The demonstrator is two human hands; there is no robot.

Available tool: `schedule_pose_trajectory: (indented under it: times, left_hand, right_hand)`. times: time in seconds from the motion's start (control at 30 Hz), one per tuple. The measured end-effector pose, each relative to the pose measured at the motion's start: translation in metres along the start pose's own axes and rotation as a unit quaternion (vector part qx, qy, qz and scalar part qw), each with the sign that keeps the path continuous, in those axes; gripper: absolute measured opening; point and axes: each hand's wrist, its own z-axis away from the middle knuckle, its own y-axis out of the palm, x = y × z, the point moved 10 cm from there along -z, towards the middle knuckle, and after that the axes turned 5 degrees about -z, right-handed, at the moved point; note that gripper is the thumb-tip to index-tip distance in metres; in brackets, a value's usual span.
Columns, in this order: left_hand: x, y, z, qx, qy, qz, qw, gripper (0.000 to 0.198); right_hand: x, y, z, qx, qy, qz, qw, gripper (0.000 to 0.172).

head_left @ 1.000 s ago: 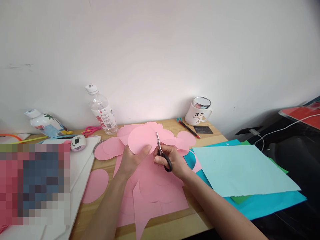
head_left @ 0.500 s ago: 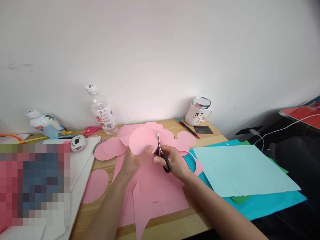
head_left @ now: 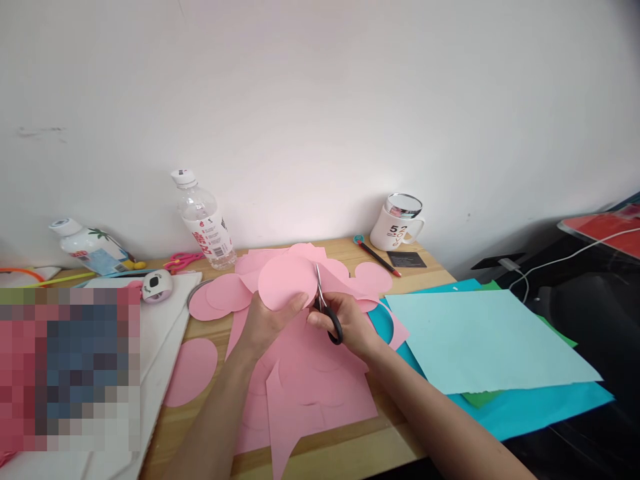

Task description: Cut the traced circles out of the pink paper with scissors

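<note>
My left hand (head_left: 277, 317) pinches a round piece of pink paper (head_left: 285, 281), thumb on its face and fingers hidden behind. My right hand (head_left: 347, 323) is closed round the black handles of a pair of scissors (head_left: 335, 327). The blades point up along the right edge of the round piece, where a strip of pink paper curls off to the right. Under both hands lie pink sheets (head_left: 345, 393) with faint curved lines. Pink paper circles rest at the left, one of them a loose circle (head_left: 193, 372) near my left forearm.
A clear plastic bottle (head_left: 207, 227) and a white mug (head_left: 395, 225) stand by the wall. Pink scissors (head_left: 184, 261) and a white correction-tape-like gadget (head_left: 157, 285) lie left. A black pencil (head_left: 375, 257) lies before the mug. Pale blue paper (head_left: 490, 340) covers the right side.
Almost nothing differs. The scissors and my right hand have shifted very slightly to the right, and the pink strip beside the blades has moved a little.
</note>
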Motion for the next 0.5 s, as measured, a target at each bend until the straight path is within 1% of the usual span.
schedule_pose_trajectory:
  times: [0.2,0.5]
  left_hand:
    - [0.0038,0.0003,0.0004,0.007,-0.006,-0.012,1.0,0.033]
    - [0.0031,-0.0039,-0.0002,-0.009,-0.013,-0.016,1.0,0.034]
  right_hand:
    - [-0.0038,-0.0023,0.0002,-0.005,0.006,0.009,1.0,0.048]
    - [-0.0037,0.0019,0.0005,0.023,-0.001,-0.006,1.0,0.041]
